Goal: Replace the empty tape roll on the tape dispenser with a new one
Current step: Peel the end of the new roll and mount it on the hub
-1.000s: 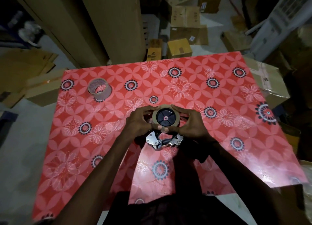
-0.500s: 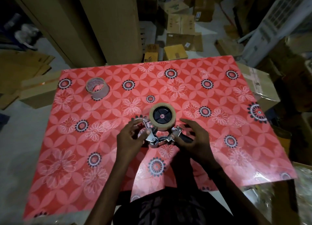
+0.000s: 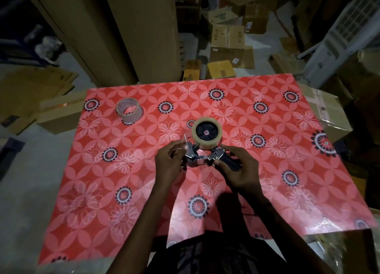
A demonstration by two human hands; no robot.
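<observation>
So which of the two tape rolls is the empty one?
The thin roll lying alone at the table's far left; the thick new roll sits on the dispenser.

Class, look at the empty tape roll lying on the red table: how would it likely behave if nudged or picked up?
The empty tape roll is a thin hollow ring, so probably very light. It rests flat on its end, so a nudge would likely slide it rather than roll it. Its thin wall may squash if squeezed.
</observation>
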